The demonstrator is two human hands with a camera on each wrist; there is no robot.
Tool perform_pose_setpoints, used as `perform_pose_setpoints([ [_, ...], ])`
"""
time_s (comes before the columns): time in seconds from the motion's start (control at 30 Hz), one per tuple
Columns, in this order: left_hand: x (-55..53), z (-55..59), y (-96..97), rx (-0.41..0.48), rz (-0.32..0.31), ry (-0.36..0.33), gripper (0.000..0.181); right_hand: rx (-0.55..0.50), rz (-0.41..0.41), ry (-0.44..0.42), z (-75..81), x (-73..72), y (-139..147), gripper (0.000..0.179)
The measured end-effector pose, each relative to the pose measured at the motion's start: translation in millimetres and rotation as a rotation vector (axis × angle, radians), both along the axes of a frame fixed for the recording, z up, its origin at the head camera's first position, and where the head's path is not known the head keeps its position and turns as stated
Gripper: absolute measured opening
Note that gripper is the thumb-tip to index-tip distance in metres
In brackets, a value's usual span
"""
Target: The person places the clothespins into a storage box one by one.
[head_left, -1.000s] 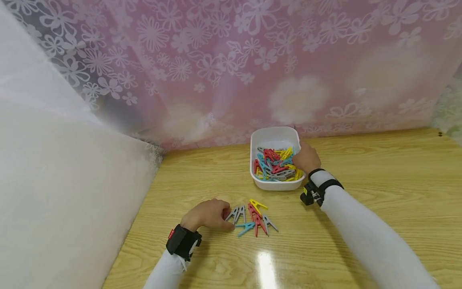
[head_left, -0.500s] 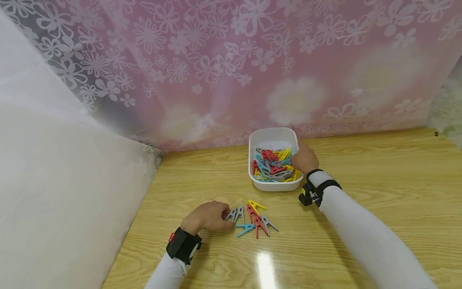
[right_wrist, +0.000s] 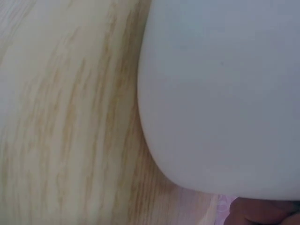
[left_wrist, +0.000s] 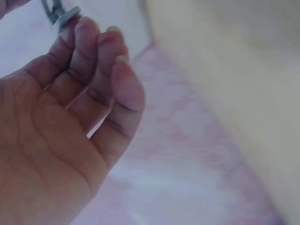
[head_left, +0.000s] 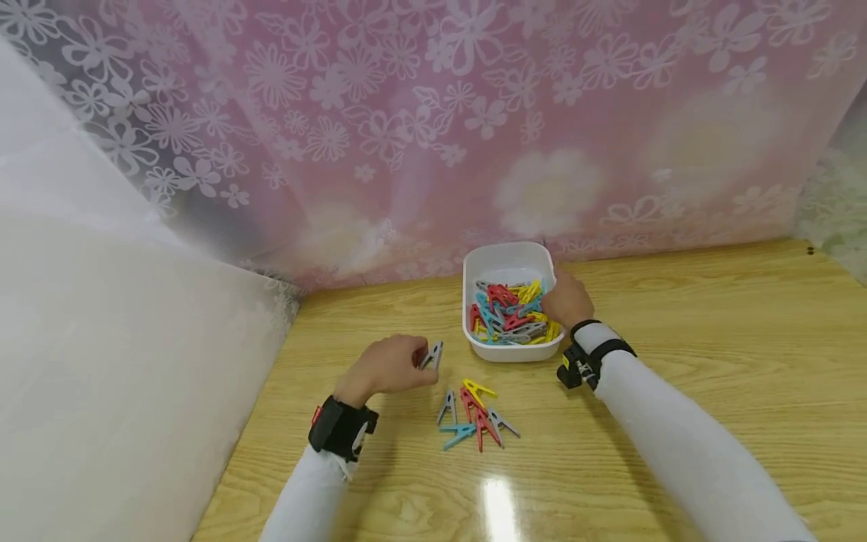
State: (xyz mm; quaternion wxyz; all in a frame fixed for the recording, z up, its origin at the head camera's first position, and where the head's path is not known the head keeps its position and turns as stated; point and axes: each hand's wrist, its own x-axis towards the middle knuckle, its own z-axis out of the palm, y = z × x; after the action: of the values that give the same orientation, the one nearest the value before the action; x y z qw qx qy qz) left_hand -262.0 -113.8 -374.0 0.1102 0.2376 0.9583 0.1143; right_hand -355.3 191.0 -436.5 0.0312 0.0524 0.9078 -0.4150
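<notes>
My left hand (head_left: 391, 366) pinches a grey clothespin (head_left: 436, 354) between thumb and fingertips, raised over the table. In the left wrist view part of that clothespin (left_wrist: 66, 18) shows at the fingertips, cut off by the top edge. My right hand (head_left: 569, 299) grips the right rim of a white plastic tub (head_left: 515, 354), its fingers partly hidden. Inside lies a heap of red, blue, yellow and grey clothespins (head_left: 515, 316). On the table in front are several loose ones: a grey clothespin (head_left: 448, 408), a blue clothespin (head_left: 458, 434), a yellow clothespin (head_left: 480, 389), red ones and another grey.
A wood-grain table (head_left: 711, 331) carries everything. Behind the tub hangs a pink flowered curtain (head_left: 420, 188), close to its back edge. A pale sheet (head_left: 122, 361) borders the table on the left. The tub's outer wall (right_wrist: 220, 108) fills much of the right wrist view.
My left hand has lifted one grey clothespin from the loose group and moved up toward the tub. The right hand stays at the tub's rim. The head view has shifted slightly.
</notes>
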Motion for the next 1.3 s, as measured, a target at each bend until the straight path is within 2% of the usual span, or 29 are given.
perform_pose_setpoints([
  [0.13,-35.7,25.0,28.5,0.01,-0.028,0.016,0.027,0.009,-0.006,-0.019,-0.6,2.5,-5.0,0.069],
  [0.23,-56.9,36.7,51.6,0.008,-0.061,0.009,0.029,0.009,0.008,-0.021,-2.7,4.6,-10.9,0.069],
  [0.33,-67.6,39.8,70.9,0.017,-0.05,0.023,0.033,0.001,0.02,-0.023,-5.2,7.0,-16.9,0.068],
  [0.43,-68.7,33.9,82.9,0.013,0.012,0.059,0.04,-0.001,0.025,-0.017,-7.5,8.4,-21.8,0.067],
  [0.57,-62.7,19.2,83.0,-0.008,0.093,0.115,0.043,0.01,0.039,0.003,-9.8,7.1,-23.5,0.064],
  [0.67,-56.2,10.8,74.7,0.014,0.114,0.137,0.034,0.016,0.035,0.013,-9.4,5.2,-19.8,0.062],
  [0.8,-43.5,4.8,59.1,0.095,0.127,0.125,0.028,0.014,0.014,0.01,-6.0,3.6,-12.2,0.062],
  [0.87,-34.9,2.4,49.9,0.096,0.131,0.099,0.028,0.007,0.011,0.005,-4.0,2.7,-9.7,0.062],
  [0.93,-25.7,0.3,40.6,0.059,0.126,0.043,0.028,0.003,0.008,0.001,-2.4,2.1,-7.8,0.061],
  [1.07,-7.4,-4.4,25.3,-0.028,0.115,-0.184,0.03,0.009,-0.002,0.002,-0.9,1.6,-5.6,0.06],
  [1.17,5.4,-9.5,19.8,-0.057,0.149,-0.327,0.036,0.018,-0.007,0.007,0.4,2.7,-3.6,0.059],
  [1.23,12.9,-14.3,18.8,-0.077,0.159,-0.348,0.038,0.02,-0.007,0.016,1.2,3.0,-1.9,0.059],
  [1.3,19.4,-19.5,19.5,-0.106,0.151,-0.339,0.041,0.017,-0.008,0.023,2.5,3.2,-0.4,0.058],
])
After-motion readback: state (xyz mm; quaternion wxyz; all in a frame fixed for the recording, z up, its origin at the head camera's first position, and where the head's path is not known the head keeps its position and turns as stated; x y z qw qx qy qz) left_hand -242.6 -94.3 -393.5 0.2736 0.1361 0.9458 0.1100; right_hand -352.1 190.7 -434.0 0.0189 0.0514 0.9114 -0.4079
